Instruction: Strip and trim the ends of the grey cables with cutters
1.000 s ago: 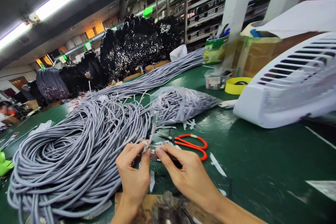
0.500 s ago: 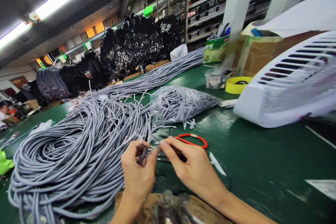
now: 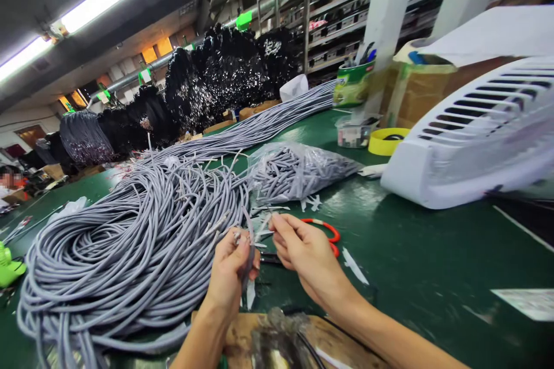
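My left hand is closed on a grey cable, whose whitish end shows at the fingertips. Just to the right, my right hand pinches something thin and pale at its fingertips, too small to make out. A small gap separates the two hands. Red-handled scissors lie partly hidden behind my right hand. A big coiled heap of grey cables spreads over the green table on the left.
Behind the hands lies a clear bag of short grey pieces. Farther right are yellow tape, a green can and a white slotted housing. A wooden board sits at the near edge.
My hands have moved apart from where their fingertips met. The left hand has turned with the cable, which now stands more upright; the right hand has risen slightly.
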A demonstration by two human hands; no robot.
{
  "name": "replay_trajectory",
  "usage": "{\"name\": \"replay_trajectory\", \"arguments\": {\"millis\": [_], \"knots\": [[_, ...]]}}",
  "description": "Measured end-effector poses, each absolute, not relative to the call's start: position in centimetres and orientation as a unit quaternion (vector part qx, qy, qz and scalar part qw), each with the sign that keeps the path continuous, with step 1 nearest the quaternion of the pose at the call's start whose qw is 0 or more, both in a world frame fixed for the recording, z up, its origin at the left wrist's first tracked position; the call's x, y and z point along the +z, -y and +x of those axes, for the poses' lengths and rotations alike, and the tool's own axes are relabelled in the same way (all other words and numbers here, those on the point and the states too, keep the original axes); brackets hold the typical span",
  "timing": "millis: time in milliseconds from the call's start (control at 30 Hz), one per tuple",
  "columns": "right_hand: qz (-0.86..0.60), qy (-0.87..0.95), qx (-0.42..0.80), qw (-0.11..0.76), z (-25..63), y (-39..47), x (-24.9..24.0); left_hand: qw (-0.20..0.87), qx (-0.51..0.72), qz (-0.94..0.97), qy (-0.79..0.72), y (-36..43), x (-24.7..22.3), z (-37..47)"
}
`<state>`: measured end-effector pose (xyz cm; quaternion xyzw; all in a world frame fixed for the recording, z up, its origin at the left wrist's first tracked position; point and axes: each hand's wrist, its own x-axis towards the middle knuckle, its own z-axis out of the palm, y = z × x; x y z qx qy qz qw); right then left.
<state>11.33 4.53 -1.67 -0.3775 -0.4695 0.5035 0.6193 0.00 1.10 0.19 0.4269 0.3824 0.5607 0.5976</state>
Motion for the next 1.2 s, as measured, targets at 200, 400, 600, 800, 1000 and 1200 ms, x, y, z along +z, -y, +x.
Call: {"name": "replay_trajectory", "arguments": {"millis": [200,400,600,800,1000,1200], "knots": [[-0.389,0.349,0.498,0.692,14.1,-6.0,0.7,0.633,0.586,0.373,-0.342,-0.9,0.5,-0.4],[-0.346,0.62,0.54,0.452,11.7,-4.1,-0.1,0.578,0.627,0.386,-0.351,-1.4,0.3,-0.2],[-0.357,0.659,0.474,0.462,11.6,-4.3,-1.2,0.539,0.661,0.361,-0.377,-2.0,-0.3,-0.4],[-0.368,0.633,0.461,0.502,12.0,-4.6,-0.8,0.557,0.703,0.273,-0.346,-2.1,0.5,-1.1],[-0.371,0.608,0.458,0.531,12.0,-4.7,-0.8,0.52,0.744,0.25,-0.337,-2.2,0.8,-1.8],[-0.365,0.56,0.485,0.564,12.3,-4.7,-0.5,0.549,0.506,0.482,-0.458,-1.4,0.9,-1.1]]}}
